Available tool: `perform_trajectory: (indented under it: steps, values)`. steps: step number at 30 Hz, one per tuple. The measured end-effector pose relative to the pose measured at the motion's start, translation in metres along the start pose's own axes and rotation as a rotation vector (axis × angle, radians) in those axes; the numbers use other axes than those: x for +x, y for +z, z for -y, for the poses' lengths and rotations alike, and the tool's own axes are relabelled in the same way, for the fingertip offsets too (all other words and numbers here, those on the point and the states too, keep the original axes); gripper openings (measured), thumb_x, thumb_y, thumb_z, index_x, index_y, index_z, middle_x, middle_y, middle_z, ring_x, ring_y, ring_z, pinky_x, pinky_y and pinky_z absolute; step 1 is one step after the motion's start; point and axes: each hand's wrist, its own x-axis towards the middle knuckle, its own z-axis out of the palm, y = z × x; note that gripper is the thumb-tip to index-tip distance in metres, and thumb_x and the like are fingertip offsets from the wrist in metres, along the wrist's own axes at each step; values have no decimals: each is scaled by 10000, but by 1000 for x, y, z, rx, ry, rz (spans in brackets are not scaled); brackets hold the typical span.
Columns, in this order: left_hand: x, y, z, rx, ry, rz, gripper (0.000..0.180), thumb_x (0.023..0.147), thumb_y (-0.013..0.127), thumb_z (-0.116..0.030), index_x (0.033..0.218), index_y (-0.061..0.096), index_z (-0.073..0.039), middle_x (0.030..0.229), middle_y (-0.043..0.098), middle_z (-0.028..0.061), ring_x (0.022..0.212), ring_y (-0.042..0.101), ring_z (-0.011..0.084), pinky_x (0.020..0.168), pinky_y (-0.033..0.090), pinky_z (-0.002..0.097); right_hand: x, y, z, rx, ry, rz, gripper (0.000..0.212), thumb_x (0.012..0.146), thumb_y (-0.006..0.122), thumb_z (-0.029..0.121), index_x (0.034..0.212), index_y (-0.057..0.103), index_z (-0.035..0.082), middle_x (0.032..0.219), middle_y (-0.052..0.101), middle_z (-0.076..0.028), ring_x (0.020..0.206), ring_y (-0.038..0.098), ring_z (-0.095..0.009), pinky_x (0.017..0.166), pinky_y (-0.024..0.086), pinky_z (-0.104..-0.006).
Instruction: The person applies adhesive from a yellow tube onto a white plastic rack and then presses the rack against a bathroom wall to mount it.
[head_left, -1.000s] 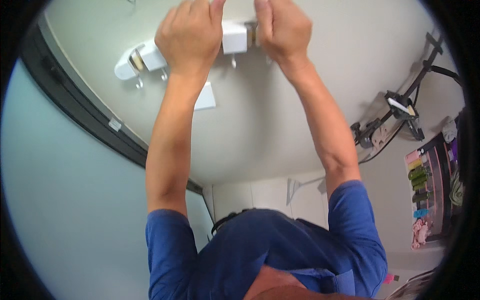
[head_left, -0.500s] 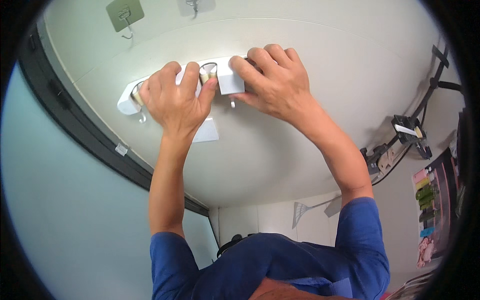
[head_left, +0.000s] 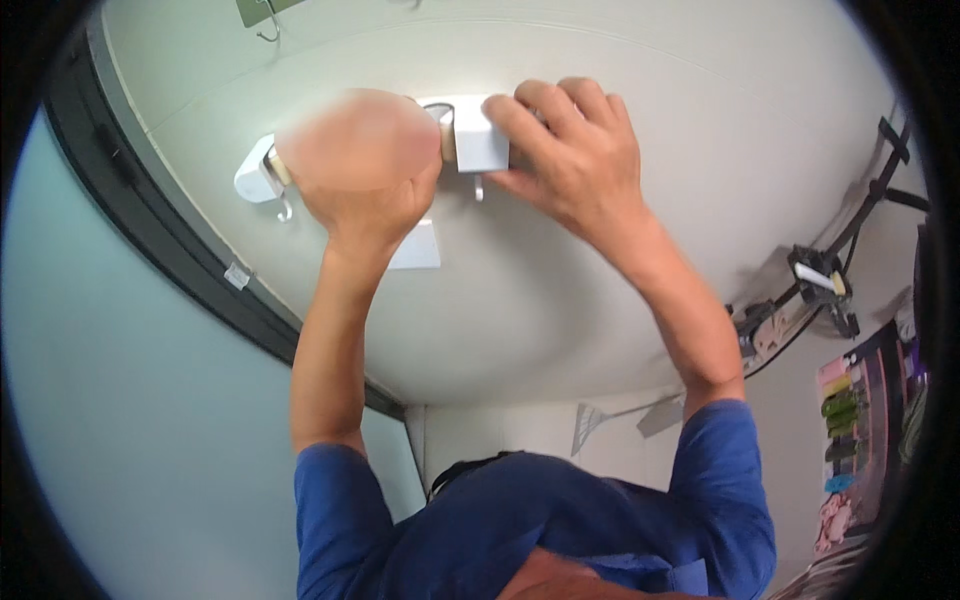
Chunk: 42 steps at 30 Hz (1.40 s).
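A long white holder [head_left: 482, 140] with a boxy middle part and small hooks below spans the pale wall in front of me. Its rounded left end [head_left: 257, 175] shows beside my left hand [head_left: 358, 150]. That hand lies over the holder's left half, but its fingers are smeared. My right hand [head_left: 578, 150] grips the right side of the boxy part, fingers curled over the top and thumb beneath. A cream cylinder [head_left: 448, 143] with a dark wire loop sits between the hands. White hooks [head_left: 479, 188] hang under the holder.
A white square plate [head_left: 418, 246] is on the wall below the holder. A dark-framed frosted door [head_left: 130, 400] is at left. Black pole with brackets [head_left: 825, 275] stands at right, near a shelf of coloured items [head_left: 845, 430]. A grey fork-like tool [head_left: 590, 425] lies low.
My view has shifted so the holder sits slightly higher and to the right. My left hand has moved up over the holder and blurred. My right hand keeps its grip.
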Motion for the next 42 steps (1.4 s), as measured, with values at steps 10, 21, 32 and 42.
perform_trajectory:
  steps: [10, 21, 32, 42]
  values:
    - [-38, -438, 146, -330, 64, -33, 341, 923, 616, -401, 1083, 675, -106, 1049, 634, 84, 953, 582, 281, 871, 404, 469, 153, -249, 373, -36, 119, 235, 590, 698, 827, 485, 1154, 636, 165, 1064, 585, -8, 951, 533, -234, 771, 412, -387]
    - [-34, -385, 381, -324, -449, -42, 317, 1017, 457, -227, 889, 641, -3, 910, 602, 138, 804, 580, 309, 739, 469, 390, 263, -115, 402, -150, -25, 188, 539, 819, 680, 591, 1087, 633, 126, 921, 548, -20, 833, 524, -197, 717, 388, -352]
    - [-93, -255, 518, -362, -321, -165, 317, 1005, 472, -234, 786, 608, -50, 820, 553, 95, 671, 553, 301, 579, 435, 406, 270, 70, 434, -281, -37, 166, 592, 860, 574, 657, 1088, 636, 114, 1013, 598, -13, 873, 556, -191, 740, 403, -341]
    - [-86, -312, 581, -374, -370, -60, 316, 1026, 439, -213, 850, 631, -33, 885, 582, 121, 758, 586, 316, 666, 465, 396, 332, 63, 497, -197, 23, 233, 566, 869, 590, 625, 1105, 625, 111, 984, 570, -16, 876, 537, -204, 797, 403, -356]
